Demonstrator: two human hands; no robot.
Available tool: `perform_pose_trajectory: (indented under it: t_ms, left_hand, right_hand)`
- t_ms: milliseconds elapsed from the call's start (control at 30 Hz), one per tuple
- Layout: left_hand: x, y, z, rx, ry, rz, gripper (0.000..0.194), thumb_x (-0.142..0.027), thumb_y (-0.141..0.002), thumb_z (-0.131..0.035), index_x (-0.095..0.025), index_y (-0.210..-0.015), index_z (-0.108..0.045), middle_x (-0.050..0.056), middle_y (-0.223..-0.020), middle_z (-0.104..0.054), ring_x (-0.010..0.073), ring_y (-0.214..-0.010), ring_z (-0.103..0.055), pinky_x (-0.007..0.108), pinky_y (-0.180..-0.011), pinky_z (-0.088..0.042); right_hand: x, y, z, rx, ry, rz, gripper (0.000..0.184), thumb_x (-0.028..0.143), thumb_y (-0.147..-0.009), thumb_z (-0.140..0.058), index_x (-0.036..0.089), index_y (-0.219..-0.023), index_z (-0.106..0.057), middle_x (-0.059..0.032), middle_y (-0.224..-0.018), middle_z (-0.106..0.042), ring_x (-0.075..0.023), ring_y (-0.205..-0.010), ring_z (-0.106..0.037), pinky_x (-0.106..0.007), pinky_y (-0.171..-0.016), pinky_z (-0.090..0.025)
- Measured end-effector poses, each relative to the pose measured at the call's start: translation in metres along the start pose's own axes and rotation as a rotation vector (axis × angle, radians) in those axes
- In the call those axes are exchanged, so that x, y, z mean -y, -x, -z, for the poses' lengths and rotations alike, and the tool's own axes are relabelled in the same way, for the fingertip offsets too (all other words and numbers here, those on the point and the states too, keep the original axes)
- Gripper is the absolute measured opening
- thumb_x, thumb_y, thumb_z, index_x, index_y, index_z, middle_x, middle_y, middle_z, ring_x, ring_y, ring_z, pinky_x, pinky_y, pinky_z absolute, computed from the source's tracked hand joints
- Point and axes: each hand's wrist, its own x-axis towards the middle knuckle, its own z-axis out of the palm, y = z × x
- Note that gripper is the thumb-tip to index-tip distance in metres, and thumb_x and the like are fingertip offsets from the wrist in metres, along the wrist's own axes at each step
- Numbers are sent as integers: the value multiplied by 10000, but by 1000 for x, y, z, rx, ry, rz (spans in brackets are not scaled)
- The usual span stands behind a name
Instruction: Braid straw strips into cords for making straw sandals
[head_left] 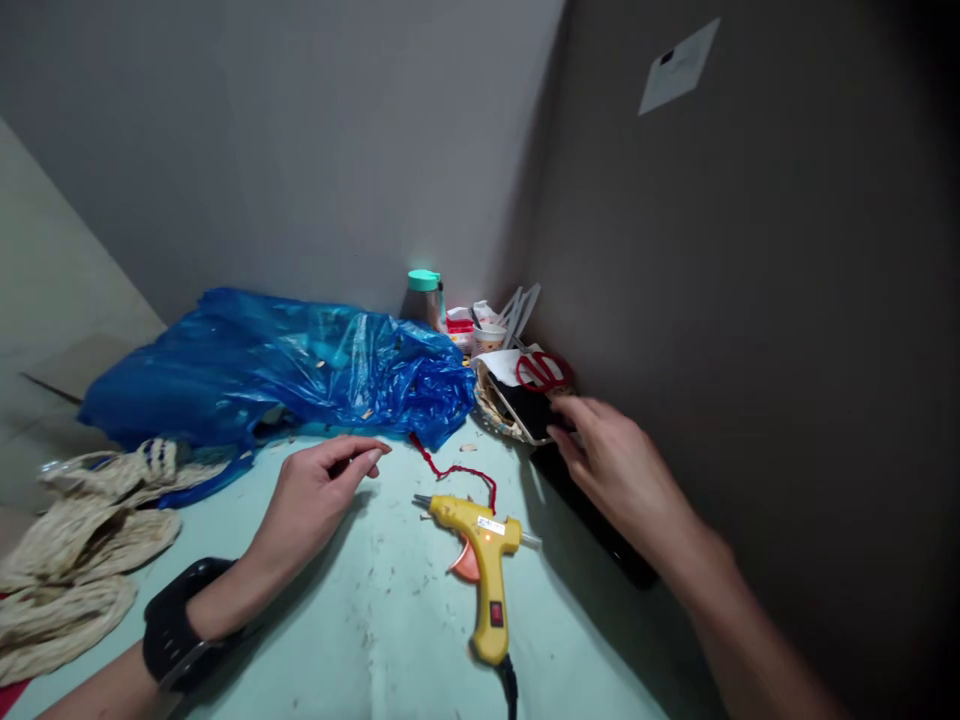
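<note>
- The red-handled scissors [545, 372] lie across the top of a small basket [491, 412], just beside the right hand [611, 450].
- The right hand's fingers are curled over the basket's near edge, thumb and forefinger slightly parted; I cannot tell whether they grip anything.
- The basket also holds a dark, pale-edged flat device [517, 402] and white paper [499, 364].
- A long black object [600, 525] lies on the surface beneath the right hand.
- A yellow glue gun [491, 545] lies on its side, nozzle to the left, its small light glowing.
- A red cord [459, 468] runs between the gun and a blue plastic bag [292, 370].
- The left hand [319, 490] hovers left of the nozzle, thumb and forefinger pinched together; whether something small sits between them is unclear.
- Behind the basket stand a paper cup [489, 338] and a bottle [424, 297] with a turquoise lid.
- Beige braided material [97, 540] is heaped at far left.
- The pale green surface [352, 610], speckled with scraps, meets a grey wall [300, 150] and a darker one with a white sheet [686, 70].
</note>
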Motion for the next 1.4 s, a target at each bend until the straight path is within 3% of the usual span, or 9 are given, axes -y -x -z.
perform_pose_trajectory:
  t_ms: [267,433,500,567,800,933,1067,1167,1400]
  left_hand:
    - [8,35,18,157,-46,109,320,-451,-832,-536,-187,-849,-717,-29,-541,-550,152,-555,-490,261,-566,-357]
    - [2,68,-9,446,148,186,282,-396,-845,-543,-165,-871,-703,-2,-640,-624,129,-580,-525,237,-572,-379]
    - [-3,78,-25,568,315,314,311,-371,-824,-556,-153,-1021,-656,10,-738,-659,82,-441,-440,220,-437,-306]
    - [-10,85,-41,656,430,401,362,-358,-815,-549,-139,-1096,-610,-20,-638,-615,65,-345,-353,217,-357,-205]
    - [-34,89,-64,617,650,433,249,-385,-801,-597,-140,-757,-589,-79,-557,-377,52,-434,-223,218,-404,-117]
    - [-35,94,-64,608,703,470,232,-389,-834,-562,-168,-767,-545,-86,-546,-351,62,-441,-206,230,-412,-94]
    - [-39,99,-55,594,751,532,178,-354,-821,-582,-187,-823,-521,-99,-573,-313,58,-445,-158,219,-416,-64]
    - [-44,105,-44,584,751,455,191,-354,-825,-594,-176,-860,-535,-78,-634,-379,52,-460,-177,202,-416,-103]
    - [-46,126,-16,523,746,364,385,-524,-750,-680,-184,-892,-568,-21,-726,-458,105,-626,-414,178,-478,-293]
  right_hand:
    - [42,99,-17,208,-367,32,259,325,-976,-344,212,-1035,-569,-68,-904,-658,-204,-743,-640,-315,-660,-492]
    - [72,125,-25,219,-386,-40,444,406,-902,-507,189,-1274,-399,-80,-932,-686,-225,-739,-673,-293,-588,-515]
    - [82,132,-30,158,-384,-34,551,362,-885,-524,181,-1358,-308,-108,-1025,-671,-247,-836,-680,-308,-627,-542]
    - [89,137,-35,107,-406,-60,565,315,-887,-507,185,-1385,-273,-119,-1065,-657,-255,-887,-678,-318,-645,-560]
    - [104,144,-42,-35,-549,-56,387,270,-926,-439,192,-1301,-379,-145,-1125,-628,-259,-990,-649,-356,-772,-568]
    - [112,146,-50,-147,-636,-49,329,257,-940,-421,187,-1261,-428,-128,-1059,-636,-247,-961,-639,-365,-787,-562]
    - [121,152,-59,-268,-594,-20,461,275,-933,-461,158,-1366,-353,-164,-1140,-617,-270,-1007,-629,-377,-807,-568]
    - [130,156,-62,-325,-596,-1,495,268,-936,-455,164,-1402,-322,-166,-1122,-631,-274,-981,-643,-381,-782,-580]
    - [158,157,-58,-385,-574,16,601,244,-919,-472,240,-1467,-223,-113,-984,-698,-272,-796,-701,-369,-639,-598]
